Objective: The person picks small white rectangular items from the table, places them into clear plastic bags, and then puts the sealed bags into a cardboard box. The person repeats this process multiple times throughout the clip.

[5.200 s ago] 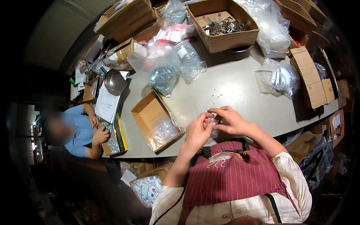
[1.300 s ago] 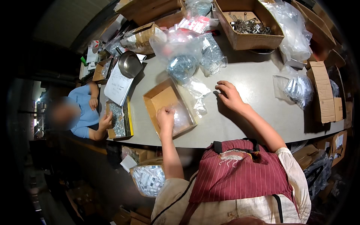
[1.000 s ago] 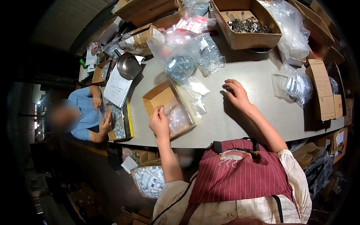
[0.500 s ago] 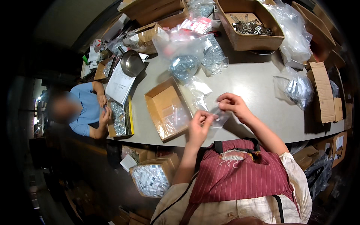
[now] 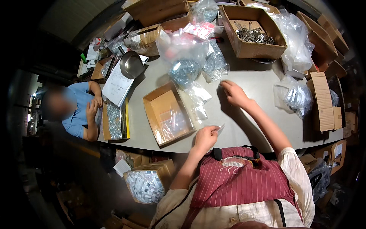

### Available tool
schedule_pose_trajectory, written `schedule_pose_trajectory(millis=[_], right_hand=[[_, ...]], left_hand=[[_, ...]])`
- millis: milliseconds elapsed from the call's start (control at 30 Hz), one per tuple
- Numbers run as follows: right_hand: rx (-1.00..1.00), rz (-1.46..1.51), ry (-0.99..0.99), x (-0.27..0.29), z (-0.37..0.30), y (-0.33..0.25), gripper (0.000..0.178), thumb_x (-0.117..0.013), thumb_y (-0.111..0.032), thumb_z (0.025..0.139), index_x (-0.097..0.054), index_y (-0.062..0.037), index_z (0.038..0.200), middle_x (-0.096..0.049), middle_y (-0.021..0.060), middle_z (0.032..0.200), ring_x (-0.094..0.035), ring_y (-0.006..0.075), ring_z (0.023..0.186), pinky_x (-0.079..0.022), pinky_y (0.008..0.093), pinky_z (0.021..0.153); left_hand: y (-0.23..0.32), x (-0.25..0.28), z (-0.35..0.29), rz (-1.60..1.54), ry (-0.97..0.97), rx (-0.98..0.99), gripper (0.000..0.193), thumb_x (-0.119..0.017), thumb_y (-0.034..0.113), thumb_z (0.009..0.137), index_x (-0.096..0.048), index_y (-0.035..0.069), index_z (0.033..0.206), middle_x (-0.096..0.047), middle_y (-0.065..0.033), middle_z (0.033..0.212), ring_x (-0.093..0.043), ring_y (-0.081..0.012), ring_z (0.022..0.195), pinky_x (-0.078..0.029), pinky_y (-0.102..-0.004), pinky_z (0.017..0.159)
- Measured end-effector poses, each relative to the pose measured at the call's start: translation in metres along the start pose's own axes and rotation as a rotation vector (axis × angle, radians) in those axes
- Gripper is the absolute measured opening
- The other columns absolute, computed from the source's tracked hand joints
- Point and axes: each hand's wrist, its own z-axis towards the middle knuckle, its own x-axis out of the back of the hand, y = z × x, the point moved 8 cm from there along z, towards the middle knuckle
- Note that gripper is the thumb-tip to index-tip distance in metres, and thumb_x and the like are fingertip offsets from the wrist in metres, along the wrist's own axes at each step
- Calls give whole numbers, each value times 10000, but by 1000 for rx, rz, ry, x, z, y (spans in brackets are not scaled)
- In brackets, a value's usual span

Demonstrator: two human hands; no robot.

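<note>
Packet box: near left, off the near edge of the table (image 5: 251, 133); cardboard box (image 5: 167, 173) filled with small pale packets (image 5: 146, 187)
Left hand: left hand (image 5: 206, 138) over the table's near edge, thumb and fingers closed in a pinch on a small clear bag (image 5: 220, 129)
Small clear bag: juts out to the right of the left hand, near and right of the open carton; 0.5 s ago both hands were at it, now only the left
Open carton: left of the left hand; open carton (image 5: 158, 107) with flat clear bags (image 5: 171, 123) lying in its near part
Right hand: right hand (image 5: 235, 94) now farther out over the table, away from the bag; fingers loosely bent, part open; cannot tell whether anything is between the fingertips
Clear pouch: clear pouch (image 5: 199, 101) flat between open carton and right hand
Co-worker: far left; co-worker's hands (image 5: 92, 110) now drawn back toward the chest, half a second ago together at the tray of metal parts (image 5: 114, 121)
Far side: metal scoop (image 5: 132, 65) on papers (image 5: 118, 87) at left; carton of metal clips (image 5: 254, 47) right of it
</note>
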Motion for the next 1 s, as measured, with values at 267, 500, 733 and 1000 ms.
schedule_pose_trajectory(millis=[267,500,733,1000], right_hand=[[338,-356,-57,-50,43,20,455,-612,-69,913,-547,58,1346,-498,251,1499,-504,424,1359,-366,482,1177],[349,-321,-86,-10,-33,0,405,-590,-108,976,-560,55,1347,-550,216,1449,-517,375,1361,-400,461,1165],[195,-153,-72,19,-86,-1,463,-583,38,830,-624,29,1291,-588,198,1413,-520,388,1358,-425,461,1143],[-302,20,245,45,-113,51,381,-614,67,806,-665,-24,1172,-644,189,1222,-583,403,1147,-495,447,991]], left_hand=[[7,-4,-2,-40,156,-94,118,-639,147,887,-715,77,945,-719,-158,906,-705,-355,799,-550,-455,715],[18,11,-7,-142,119,80,244,-555,252,986,-715,76,1038,-714,-210,991,-683,-418,946,-530,-482,830],[30,-7,10,7,80,-235,202,-546,124,918,-719,64,1002,-725,-164,1014,-683,-385,965,-539,-441,838],[35,-28,5,181,31,-314,201,-566,63,872,-718,57,1002,-696,-169,951,-640,-403,948,-511,-499,860]])
